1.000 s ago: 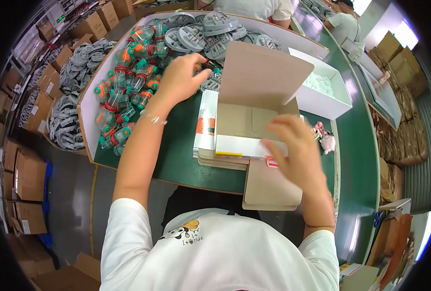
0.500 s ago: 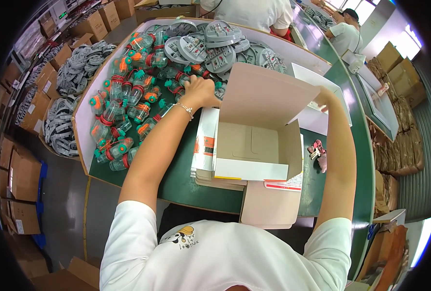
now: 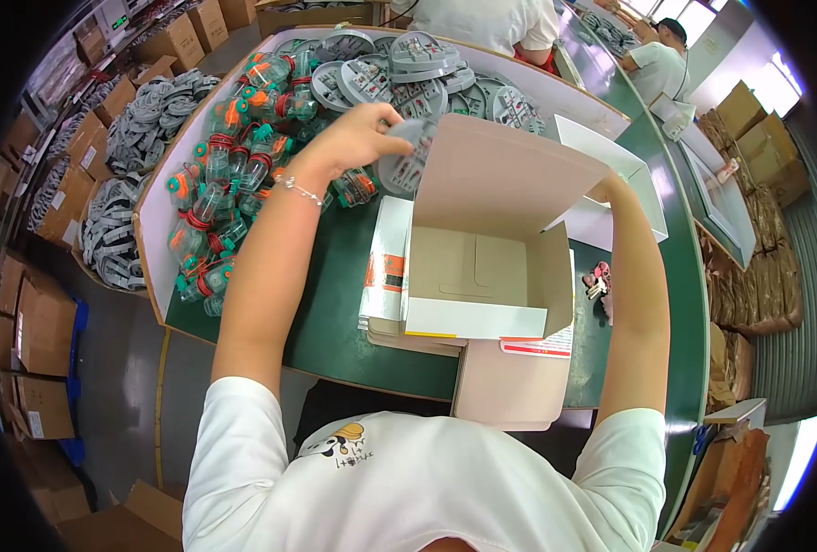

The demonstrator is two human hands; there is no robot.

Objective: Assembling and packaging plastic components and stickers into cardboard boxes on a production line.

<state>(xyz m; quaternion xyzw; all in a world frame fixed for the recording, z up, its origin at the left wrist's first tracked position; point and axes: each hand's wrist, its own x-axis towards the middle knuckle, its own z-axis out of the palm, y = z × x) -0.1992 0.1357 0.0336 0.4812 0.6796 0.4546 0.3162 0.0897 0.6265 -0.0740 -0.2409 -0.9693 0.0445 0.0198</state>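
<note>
My left hand (image 3: 364, 140) is closed on the edge of a grey round disc (image 3: 399, 173) with a printed face, blurred by motion. It is beside the raised lid of an open cardboard box (image 3: 477, 317), white outside and brown inside, which stands in front of me with nothing in it. The box rests on a stack of flat printed cartons (image 3: 386, 276). My right hand (image 3: 603, 189) reaches behind the lid, beside a white open box (image 3: 643, 198). The lid hides its fingers, so what they hold cannot be seen.
Clear bottles (image 3: 213, 198) with green and orange caps and red cords heap on the left of the green table (image 3: 335, 304). More grey discs (image 3: 422, 57) pile at the back. A pink key charm (image 3: 599, 278) lies right of the box. Two people work beyond the table.
My left hand has drawn back to the left and up from beside the lid, and the grey disc now shows in it. My right hand has slipped further behind the lid.
</note>
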